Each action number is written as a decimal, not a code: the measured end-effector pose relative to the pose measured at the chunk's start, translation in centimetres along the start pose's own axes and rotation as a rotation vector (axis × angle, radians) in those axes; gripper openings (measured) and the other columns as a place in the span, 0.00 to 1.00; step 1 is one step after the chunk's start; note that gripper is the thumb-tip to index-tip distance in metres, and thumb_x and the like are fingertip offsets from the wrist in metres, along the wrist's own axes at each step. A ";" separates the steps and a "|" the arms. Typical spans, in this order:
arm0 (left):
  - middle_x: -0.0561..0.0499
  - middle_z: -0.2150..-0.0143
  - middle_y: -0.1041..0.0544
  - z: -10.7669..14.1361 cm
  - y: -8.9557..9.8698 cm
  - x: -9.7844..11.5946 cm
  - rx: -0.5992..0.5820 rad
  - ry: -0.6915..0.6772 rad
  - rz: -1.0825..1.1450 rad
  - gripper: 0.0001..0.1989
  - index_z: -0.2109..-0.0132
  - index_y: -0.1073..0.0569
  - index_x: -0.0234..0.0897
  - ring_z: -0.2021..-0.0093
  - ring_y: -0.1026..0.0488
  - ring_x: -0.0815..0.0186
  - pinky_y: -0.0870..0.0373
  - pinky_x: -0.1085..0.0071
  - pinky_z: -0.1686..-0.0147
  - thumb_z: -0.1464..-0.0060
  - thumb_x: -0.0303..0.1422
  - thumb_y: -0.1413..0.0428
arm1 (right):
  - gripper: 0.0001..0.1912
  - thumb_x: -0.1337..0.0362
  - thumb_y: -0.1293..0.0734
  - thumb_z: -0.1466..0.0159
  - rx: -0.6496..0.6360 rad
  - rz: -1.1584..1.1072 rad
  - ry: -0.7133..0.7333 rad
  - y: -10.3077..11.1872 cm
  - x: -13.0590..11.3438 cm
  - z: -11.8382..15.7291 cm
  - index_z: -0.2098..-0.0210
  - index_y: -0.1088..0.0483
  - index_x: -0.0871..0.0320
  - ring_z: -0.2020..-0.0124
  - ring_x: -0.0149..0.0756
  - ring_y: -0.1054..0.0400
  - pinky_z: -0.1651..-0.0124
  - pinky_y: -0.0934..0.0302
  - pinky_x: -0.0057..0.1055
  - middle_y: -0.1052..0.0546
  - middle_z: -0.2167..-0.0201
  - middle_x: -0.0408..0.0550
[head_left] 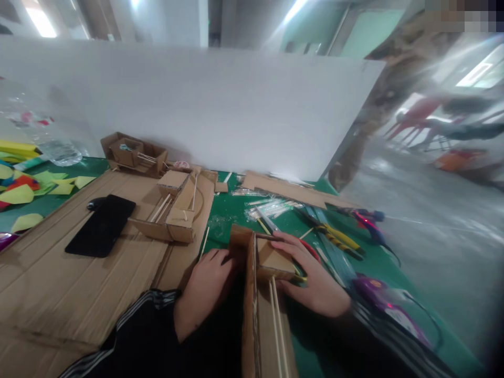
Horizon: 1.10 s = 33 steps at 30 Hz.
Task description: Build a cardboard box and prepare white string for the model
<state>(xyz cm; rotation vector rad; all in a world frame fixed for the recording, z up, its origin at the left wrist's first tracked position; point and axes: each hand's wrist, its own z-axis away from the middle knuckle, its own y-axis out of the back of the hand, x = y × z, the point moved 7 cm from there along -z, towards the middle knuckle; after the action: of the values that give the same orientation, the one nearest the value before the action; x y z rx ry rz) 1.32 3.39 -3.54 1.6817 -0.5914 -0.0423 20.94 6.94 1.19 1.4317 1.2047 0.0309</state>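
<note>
White board, broad and upright, spans the upper part of the frame behind a green tabletop (220, 210). A flat cardboard sheet (39, 294) covers the lower left. At lower centre, running off the bottom edge, is a long cardboard frame (249, 320). It should be light and fairly stiff, though its thin walls could crease if squeezed; the best hold is probably low along the long wall, where a corner braces it. The right hand (317, 281) is curved around a cardboard block (275, 257) inside it, fingers over the top, thumb at the near edge. The left hand (210, 283) is beside the wall, fingertips shadowed; whether it grips, I cannot tell. Smallest, two thin sticks (277, 323) run from the block, likely easy to snap.
</note>
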 end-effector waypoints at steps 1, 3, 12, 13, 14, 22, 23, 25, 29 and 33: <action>0.46 0.52 0.24 0.0 0.0 0.0 -0.001 -0.001 0.002 0.06 0.56 0.26 0.38 0.51 0.28 0.57 0.28 0.60 0.50 0.39 0.25 0.45 | 0.32 0.60 0.30 0.37 -0.001 -0.005 0.003 0.0 0.1 0.0 0.36 0.43 0.49 0.31 0.49 0.49 0.32 0.47 0.49 0.45 0.32 0.56; 0.45 0.51 0.24 0.0 0.1 0.0 -0.001 -0.002 0.007 0.07 0.55 0.26 0.38 0.51 0.28 0.57 0.28 0.60 0.51 0.38 0.25 0.47 | 0.33 0.60 0.30 0.37 -0.004 -0.004 0.011 0.0 0.3 0.1 0.36 0.44 0.50 0.31 0.50 0.49 0.32 0.47 0.50 0.45 0.32 0.57; 0.45 0.49 0.24 0.0 0.3 0.1 -0.010 -0.008 0.015 0.09 0.55 0.25 0.37 0.50 0.29 0.57 0.27 0.59 0.51 0.39 0.23 0.46 | 0.32 0.61 0.30 0.38 -0.009 0.015 0.014 0.2 0.1 0.0 0.37 0.42 0.52 0.31 0.52 0.48 0.33 0.46 0.51 0.43 0.33 0.59; 0.45 0.50 0.24 0.0 0.3 0.1 -0.008 -0.006 0.015 0.09 0.55 0.25 0.37 0.50 0.29 0.57 0.26 0.59 0.51 0.39 0.23 0.46 | 0.32 0.61 0.30 0.38 -0.006 0.012 0.016 0.2 0.1 0.0 0.37 0.42 0.52 0.32 0.53 0.47 0.33 0.46 0.51 0.43 0.33 0.59; 0.45 0.50 0.24 0.0 0.3 0.1 -0.007 -0.005 0.015 0.09 0.55 0.25 0.37 0.50 0.29 0.57 0.26 0.59 0.50 0.39 0.23 0.46 | 0.32 0.61 0.30 0.38 -0.002 0.011 0.017 0.3 0.0 0.0 0.37 0.42 0.52 0.32 0.53 0.47 0.33 0.46 0.51 0.42 0.33 0.59; 0.44 0.50 0.24 0.0 0.3 0.2 0.002 0.002 -0.003 0.09 0.55 0.25 0.36 0.50 0.29 0.55 0.27 0.58 0.51 0.39 0.22 0.47 | 0.33 0.61 0.29 0.38 -0.016 0.026 0.023 0.2 0.1 0.0 0.37 0.42 0.53 0.31 0.52 0.49 0.33 0.45 0.50 0.42 0.33 0.60; 0.44 0.49 0.24 0.0 0.3 0.2 0.005 0.002 -0.006 0.09 0.55 0.25 0.35 0.50 0.29 0.55 0.27 0.58 0.51 0.39 0.22 0.47 | 0.33 0.61 0.29 0.38 -0.019 0.036 0.023 0.2 0.2 0.1 0.37 0.42 0.53 0.30 0.52 0.49 0.33 0.46 0.51 0.43 0.32 0.60; 0.44 0.49 0.24 0.1 0.2 0.1 0.009 0.001 -0.011 0.09 0.55 0.25 0.36 0.50 0.29 0.55 0.27 0.58 0.51 0.39 0.22 0.47 | 0.32 0.61 0.30 0.38 -0.025 0.056 0.024 0.2 0.2 0.1 0.37 0.43 0.52 0.30 0.52 0.51 0.33 0.46 0.52 0.43 0.32 0.60; 0.43 0.49 0.24 0.1 0.3 0.1 0.021 0.005 -0.018 0.08 0.55 0.25 0.36 0.50 0.29 0.54 0.27 0.56 0.51 0.38 0.25 0.48 | 0.33 0.61 0.30 0.38 -0.032 0.070 0.017 0.2 0.2 0.2 0.36 0.43 0.52 0.30 0.52 0.50 0.33 0.46 0.53 0.43 0.32 0.60; 0.43 0.49 0.24 0.1 0.8 0.3 0.042 0.022 -0.016 0.08 0.54 0.26 0.37 0.51 0.29 0.53 0.28 0.55 0.51 0.38 0.27 0.47 | 0.34 0.61 0.29 0.38 -0.024 0.043 0.009 0.2 0.2 0.3 0.36 0.42 0.52 0.30 0.52 0.51 0.33 0.47 0.53 0.44 0.31 0.59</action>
<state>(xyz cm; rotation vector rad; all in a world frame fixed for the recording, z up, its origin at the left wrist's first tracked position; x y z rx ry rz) 1.30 3.14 -2.71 1.7253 -0.5649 -0.0231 21.35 6.93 1.09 1.4376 1.1777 0.0815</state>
